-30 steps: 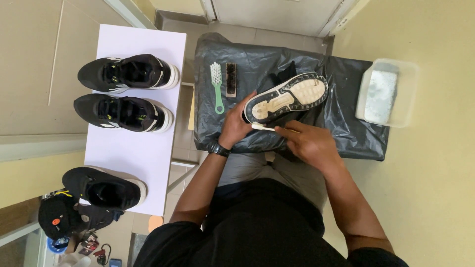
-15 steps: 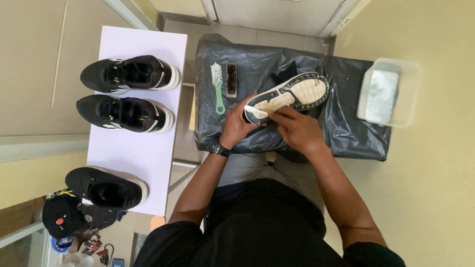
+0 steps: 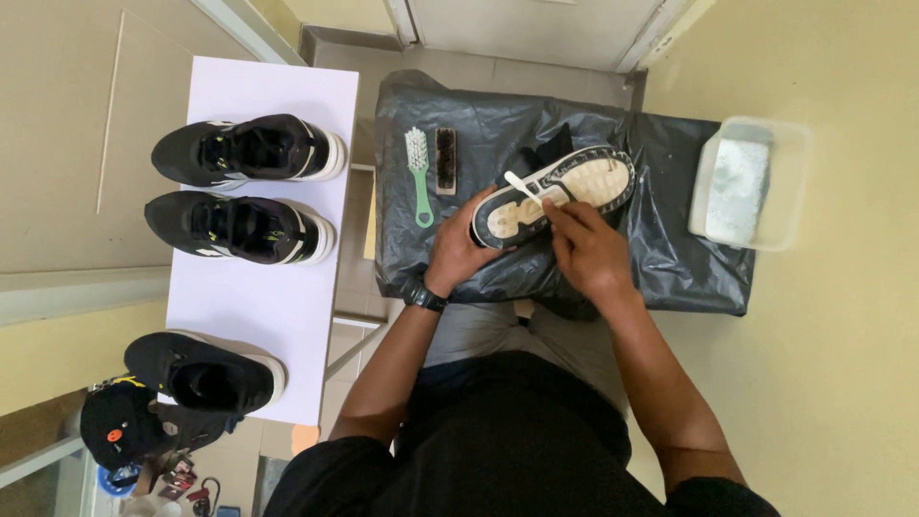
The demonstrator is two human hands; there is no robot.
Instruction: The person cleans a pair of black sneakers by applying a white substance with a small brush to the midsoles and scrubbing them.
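Note:
A black shoe [image 3: 586,182] lies sole-up over a black plastic sheet [image 3: 670,258], its pale sole facing me. My left hand [image 3: 458,251] grips the shoe's near end from below. My right hand [image 3: 586,251] holds a small white brush [image 3: 525,188] whose tip rests on the middle of the sole. A dark watch [image 3: 424,296] sits on my left wrist.
A green-handled brush [image 3: 419,178] and a dark brush [image 3: 445,161] lie on the sheet's left part. A clear tub [image 3: 751,182] of soapy water stands at the right. Three black shoes [image 3: 251,150] [image 3: 239,228] [image 3: 203,370] rest on a white board [image 3: 268,297] at left.
My right hand has moved up from below the shoe onto the sole, bringing the small white brush to its middle. The left hand keeps its grip.

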